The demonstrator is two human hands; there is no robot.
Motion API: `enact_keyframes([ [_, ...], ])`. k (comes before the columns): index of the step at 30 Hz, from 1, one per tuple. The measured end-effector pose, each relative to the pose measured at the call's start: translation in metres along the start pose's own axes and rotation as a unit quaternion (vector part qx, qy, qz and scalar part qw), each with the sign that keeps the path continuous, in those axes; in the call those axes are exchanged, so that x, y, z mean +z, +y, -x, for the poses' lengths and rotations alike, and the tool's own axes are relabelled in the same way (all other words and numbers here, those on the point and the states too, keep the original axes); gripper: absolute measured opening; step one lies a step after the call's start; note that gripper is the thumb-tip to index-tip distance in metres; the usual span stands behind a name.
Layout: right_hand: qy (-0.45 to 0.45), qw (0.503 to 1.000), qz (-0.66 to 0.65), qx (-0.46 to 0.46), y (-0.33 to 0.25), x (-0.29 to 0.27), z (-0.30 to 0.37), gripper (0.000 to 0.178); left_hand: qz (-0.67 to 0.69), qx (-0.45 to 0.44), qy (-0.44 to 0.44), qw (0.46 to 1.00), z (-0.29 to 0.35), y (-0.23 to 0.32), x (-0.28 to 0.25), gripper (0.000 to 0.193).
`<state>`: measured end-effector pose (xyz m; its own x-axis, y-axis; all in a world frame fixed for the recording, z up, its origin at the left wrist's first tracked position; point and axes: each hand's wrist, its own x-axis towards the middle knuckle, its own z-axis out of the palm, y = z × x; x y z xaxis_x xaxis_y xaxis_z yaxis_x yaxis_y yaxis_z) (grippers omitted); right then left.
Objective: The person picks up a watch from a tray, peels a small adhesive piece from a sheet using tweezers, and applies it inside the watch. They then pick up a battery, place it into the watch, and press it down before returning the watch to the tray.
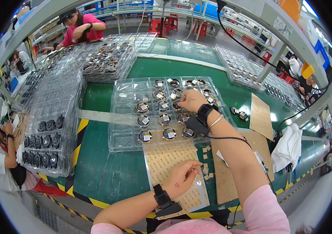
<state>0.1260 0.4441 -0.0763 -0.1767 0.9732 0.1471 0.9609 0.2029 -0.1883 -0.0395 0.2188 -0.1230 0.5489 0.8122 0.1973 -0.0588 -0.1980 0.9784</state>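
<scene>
My right hand (192,101) reaches into a clear plastic tray (121,130). Its fingertips are closed on a round electronic module (177,104), partly hidden by the hand. Several similar modules with gold rims and white labels, such as one at the tray's near side (145,136), sit in the compartments. My left hand (182,177) hovers over a tan sheet with rows of green marks (160,160). Its thumb and fingers are drawn together; whatever they may hold is too small to make out. Small tan squares (206,167) lie beside the sheet.
Brown board (228,183), another tan sheet (261,117), loose modules (242,116) and a white cloth (289,146) are at right. Stacked trays (47,101) stand left, with black round cases. A cable trails from my right wrist band. A person in pink (86,29) works beyond.
</scene>
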Motion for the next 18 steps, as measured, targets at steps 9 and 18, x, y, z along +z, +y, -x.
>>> enact_keyframes([
  [9,0.019,0.939,-0.339,0.059,0.016,-0.053,0.075,0.03,0.145,-0.036,0.087,0.985,-0.01,0.006,0.016,0.025],
  [18,-0.049,0.845,-0.514,0.141,0.025,-0.058,0.241,0.024,0.184,-0.045,0.147,0.971,-0.024,0.003,0.061,0.022],
])
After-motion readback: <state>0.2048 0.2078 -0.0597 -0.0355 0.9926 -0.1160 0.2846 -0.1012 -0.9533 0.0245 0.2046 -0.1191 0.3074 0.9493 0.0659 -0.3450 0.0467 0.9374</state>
